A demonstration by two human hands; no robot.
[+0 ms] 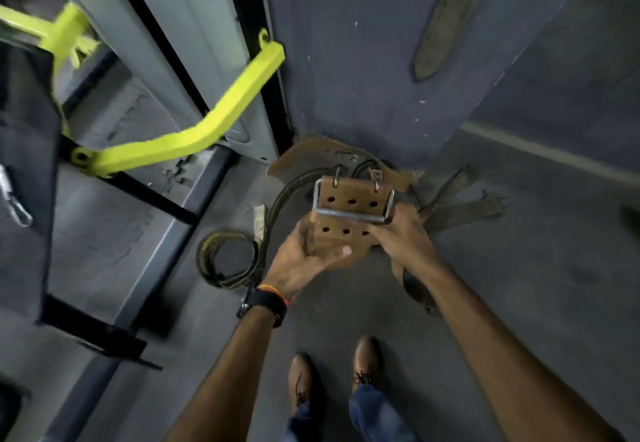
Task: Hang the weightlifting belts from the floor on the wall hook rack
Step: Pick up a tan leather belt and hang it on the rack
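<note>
Both hands hold a brown leather weightlifting belt (346, 206) in the middle of the view, its holed end threaded through a metal buckle (353, 214). My left hand (304, 258) grips it from below left, my right hand (398, 233) from the right; the belt's rest hangs down under my right forearm. More belts lie on the floor beyond: a coiled dark one (225, 261), a brown one (311, 157) against the wall, and dark straps (464, 206) to the right. One belt (446, 22) hangs on the blue wall at the top. The hook rack is out of view.
A gym machine with a yellow-green bar (221, 119) and black frame (152, 195) stands at the left. A metal clip (17, 209) hangs at the far left. My brown shoes (332, 369) stand on the grey floor below the hands.
</note>
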